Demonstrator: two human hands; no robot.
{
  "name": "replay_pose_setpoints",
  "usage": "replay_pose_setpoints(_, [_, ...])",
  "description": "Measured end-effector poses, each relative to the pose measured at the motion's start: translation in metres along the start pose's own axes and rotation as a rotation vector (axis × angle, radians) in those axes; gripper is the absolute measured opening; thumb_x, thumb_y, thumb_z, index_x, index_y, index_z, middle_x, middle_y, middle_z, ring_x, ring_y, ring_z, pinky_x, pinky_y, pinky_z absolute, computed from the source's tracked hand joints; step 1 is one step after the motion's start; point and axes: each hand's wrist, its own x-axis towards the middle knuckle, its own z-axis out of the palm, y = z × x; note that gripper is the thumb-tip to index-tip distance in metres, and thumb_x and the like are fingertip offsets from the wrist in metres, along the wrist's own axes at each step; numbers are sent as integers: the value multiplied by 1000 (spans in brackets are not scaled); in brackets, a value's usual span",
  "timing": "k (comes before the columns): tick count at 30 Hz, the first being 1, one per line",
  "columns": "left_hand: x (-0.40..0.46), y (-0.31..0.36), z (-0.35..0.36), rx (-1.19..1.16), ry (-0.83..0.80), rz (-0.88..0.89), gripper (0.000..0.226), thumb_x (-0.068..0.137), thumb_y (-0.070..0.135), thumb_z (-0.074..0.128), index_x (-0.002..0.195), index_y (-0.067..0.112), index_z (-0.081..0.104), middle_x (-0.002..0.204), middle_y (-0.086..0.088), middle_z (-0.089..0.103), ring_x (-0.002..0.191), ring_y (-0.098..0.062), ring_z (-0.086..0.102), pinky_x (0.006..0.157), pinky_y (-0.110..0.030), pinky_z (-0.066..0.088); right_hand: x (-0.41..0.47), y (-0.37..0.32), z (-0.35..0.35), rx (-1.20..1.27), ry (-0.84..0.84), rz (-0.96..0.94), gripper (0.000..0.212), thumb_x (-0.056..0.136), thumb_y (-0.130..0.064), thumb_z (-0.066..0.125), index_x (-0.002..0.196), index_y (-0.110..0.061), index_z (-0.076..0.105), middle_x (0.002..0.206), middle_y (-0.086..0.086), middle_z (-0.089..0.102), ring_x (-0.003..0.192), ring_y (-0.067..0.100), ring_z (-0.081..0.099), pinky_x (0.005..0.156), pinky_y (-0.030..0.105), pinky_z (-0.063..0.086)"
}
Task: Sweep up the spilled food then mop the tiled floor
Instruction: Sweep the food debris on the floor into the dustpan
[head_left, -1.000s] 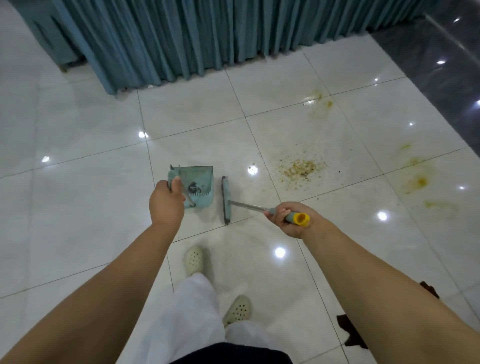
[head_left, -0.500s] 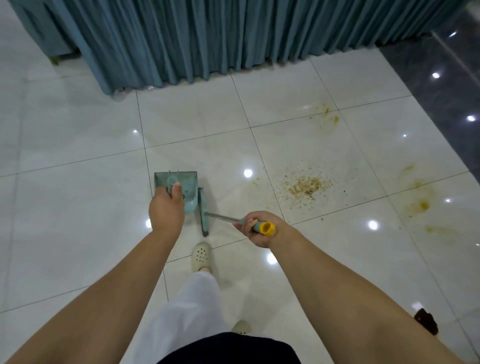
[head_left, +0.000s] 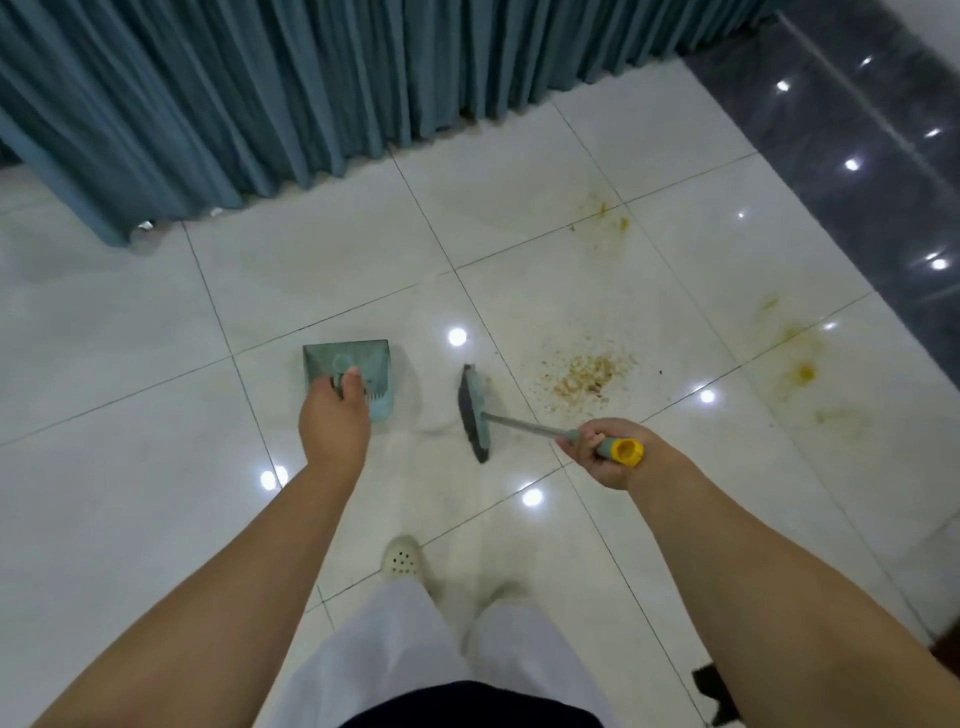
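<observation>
The left hand (head_left: 335, 423) is curled round the handle of a teal dustpan (head_left: 358, 371), thumb on top, and holds the pan out over the white tiled floor (head_left: 130, 364) to the left of centre; whether its lip touches the tile is hard to tell from this angle. The right hand (head_left: 605, 454) grips the upper end of a broom (head_left: 475, 415), fingers wrapped round the grey shaft just below its yellow end cap (head_left: 626, 452). The shaft runs down and to the left to the teal brush head, which stands on edge (bristles dark along its left side) between the dustpan and the spilled food (head_left: 584, 374), near both but touching neither. The spill is a patch of brown and tan crumbs on the tile to the right of the brush head. Yellowish smears (head_left: 802, 371) mark the tiles farther right, and another faint smear (head_left: 605, 221) lies farther away near the curtain (head_left: 311, 88), whose teal folds hang across the far side. A strip of dark glossy floor (head_left: 883, 156) runs along the far right. Near the bottom, white trouser legs (head_left: 374, 660) and one pale perforated shoe (head_left: 402, 558) show; the other foot is blurred.
</observation>
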Motion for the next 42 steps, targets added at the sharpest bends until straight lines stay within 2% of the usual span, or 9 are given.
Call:
replay_pose_setpoints(7, [10, 43, 45, 38, -38, 56, 41, 99, 38, 38, 94, 0, 54, 89, -16, 65, 80, -30, 59, 63, -29, 35, -2, -67, -29, -59, 96, -97, 29, 93, 4, 36, 122, -1, 37, 91, 22, 50, 26, 11, 37, 28, 13, 37])
replay_pose_setpoints(14, [16, 77, 76, 2, 26, 34, 43, 98, 40, 38, 94, 0, 52, 91, -19, 66, 81, -32, 61, 65, -33, 41, -18, -112, -36, -148, 25, -91, 32, 92, 7, 34, 123, -4, 35, 93, 23, 49, 28, 10, 38, 30, 13, 39])
replay_pose_setpoints(17, [20, 87, 82, -30, 49, 22, 42, 98, 41, 39, 95, 1, 52, 89, -16, 66, 81, -32, 61, 66, -35, 44, -16, -113, -14, -191, -39, -65, 30, 93, 7, 33, 121, -1, 36, 92, 23, 49, 29, 9, 39, 29, 13, 38])
replay_pose_setpoints(20, [30, 91, 77, -44, 83, 22, 37, 98, 40, 40, 91, 5, 51, 89, -14, 66, 76, -26, 56, 64, -30, 38, -8, -104, 18, -223, -99, -39, 30, 93, 8, 34, 122, 1, 39, 91, 24, 50, 31, 9, 39, 30, 13, 39])
replay_pose_setpoints(25, [61, 91, 54, -14, 140, 17, 38, 98, 39, 41, 92, 3, 52, 87, -14, 64, 76, -26, 55, 64, -30, 37, 8, -69, 86, -229, -188, 53, 14, 93, 7, 35, 100, 1, 45, 92, 23, 51, 29, 9, 39, 31, 11, 38])
replay_pose_setpoints(29, [95, 85, 35, 27, 164, -4, 42, 98, 39, 40, 97, -1, 54, 91, -18, 66, 76, -26, 55, 64, -30, 36, 26, -45, 146, -217, -220, 109, 13, 91, 7, 37, 97, 1, 46, 93, 23, 50, 29, 10, 38, 32, 11, 38])
replay_pose_setpoints(33, [134, 81, 12, 39, 159, -22, 39, 98, 39, 40, 92, 2, 52, 90, -19, 66, 81, -33, 60, 65, -32, 40, 45, -36, 191, -202, -215, 131, 11, 92, 6, 36, 97, 1, 45, 93, 23, 49, 27, 10, 38, 30, 12, 37])
replay_pose_setpoints(37, [177, 75, -9, 60, 153, -44, 37, 98, 39, 39, 86, 6, 49, 88, -18, 65, 76, -29, 56, 65, -32, 38, 54, -47, 218, -115, -189, 140, 11, 94, 6, 35, 95, 1, 45, 93, 23, 48, 26, 10, 37, 29, 12, 37])
replay_pose_setpoints(42, [203, 85, 4, 84, 65, -25, 40, 98, 40, 39, 88, 2, 51, 85, -18, 63, 72, -27, 54, 61, -30, 36, 49, -75, 234, 73, -125, 75, 11, 94, 5, 35, 95, 1, 46, 92, 24, 48, 23, 11, 35, 29, 12, 37])
